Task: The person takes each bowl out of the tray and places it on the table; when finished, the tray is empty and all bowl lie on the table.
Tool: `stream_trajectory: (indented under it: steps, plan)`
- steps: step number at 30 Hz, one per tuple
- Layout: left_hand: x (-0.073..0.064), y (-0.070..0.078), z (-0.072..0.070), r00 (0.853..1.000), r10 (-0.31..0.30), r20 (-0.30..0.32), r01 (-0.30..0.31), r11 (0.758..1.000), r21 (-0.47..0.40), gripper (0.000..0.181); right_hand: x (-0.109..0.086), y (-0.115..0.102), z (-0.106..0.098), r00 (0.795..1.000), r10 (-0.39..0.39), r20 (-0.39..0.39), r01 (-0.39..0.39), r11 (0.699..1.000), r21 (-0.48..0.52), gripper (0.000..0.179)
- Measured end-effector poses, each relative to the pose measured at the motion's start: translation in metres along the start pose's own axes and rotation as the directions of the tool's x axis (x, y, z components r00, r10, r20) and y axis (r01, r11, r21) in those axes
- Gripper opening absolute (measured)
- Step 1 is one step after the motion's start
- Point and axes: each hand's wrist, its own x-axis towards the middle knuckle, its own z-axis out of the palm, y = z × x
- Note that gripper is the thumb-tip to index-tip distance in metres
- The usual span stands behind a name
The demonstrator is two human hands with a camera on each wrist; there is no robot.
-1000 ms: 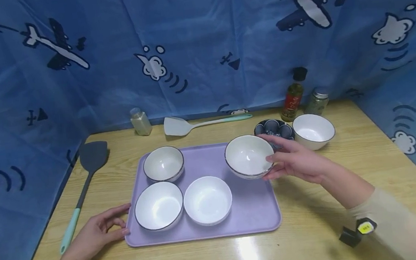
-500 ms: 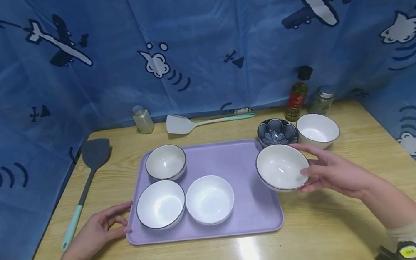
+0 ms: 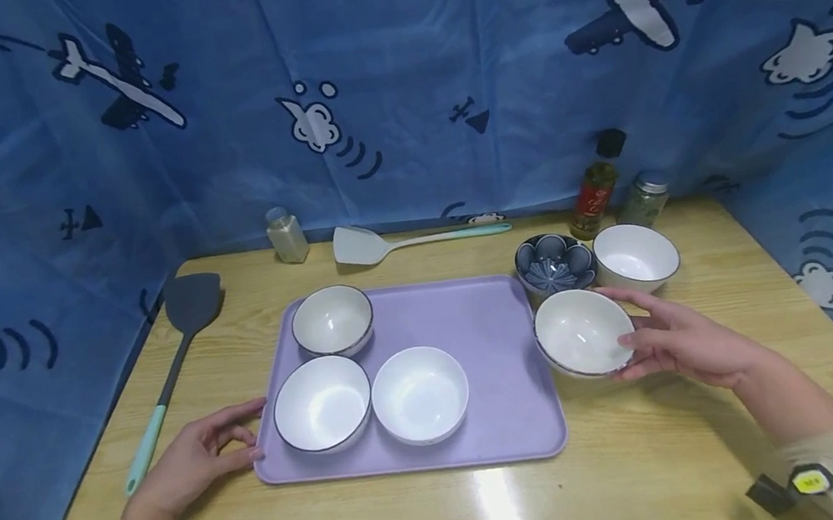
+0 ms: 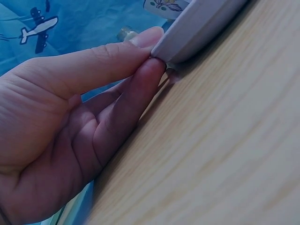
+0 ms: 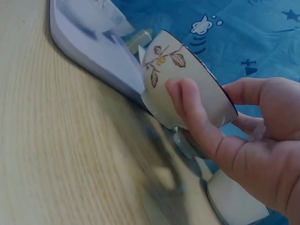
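Leaf-patterned bowl is off the table right now, by the tray's right edge, with the right hand pinching its wall, thumb at the rim and fingers round the outside. Brown leaves on it show up nicely in the right wrist view, plus a shadow on the wood below.

So, nearest stuff first: bare strip of wooden table with a bright glare patch. Left hand has the lilac tray nipped at its left edge, thumb on top and a fingertip underneath.

Front of the tray has a dark-rimmed bowl and a plain white bowl side by side. A cream bowl sits behind them in the back left corner, so the right half is bare purple. Off to the left, a dark spatula lies on the wood, mint handle toward the person.

Main clutter is just behind the held bowl: a navy petal bowl, partly covered in the head view (can't tell if they touch), and a deep white bowl right beside it. Further back there's a white spatula lying crosswise, a salt-type jar to its left, a red-label bottle and a greenish jar on the right, then the blue airplane curtain.
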Motion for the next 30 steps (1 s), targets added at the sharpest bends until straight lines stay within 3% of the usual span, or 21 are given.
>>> stream_trajectory:
  steps: [14, 30]
  plan:
    - [0.002, -0.002, 0.001, 1.0, -0.002, -0.003, 0.002, 1.0, -0.011, 0.072, 0.009, 0.006, -0.012, 0.998, 0.064, 0.029, -0.064, 0.998, 0.007, 0.071]
    - [0.002, 0.0, 0.0, 1.0, -0.011, -0.001, 0.011, 1.0, -0.02, 0.073, 0.015, 0.02, -0.017, 0.998, 0.028, 0.06, -0.033, 0.996, 0.086, 0.07]
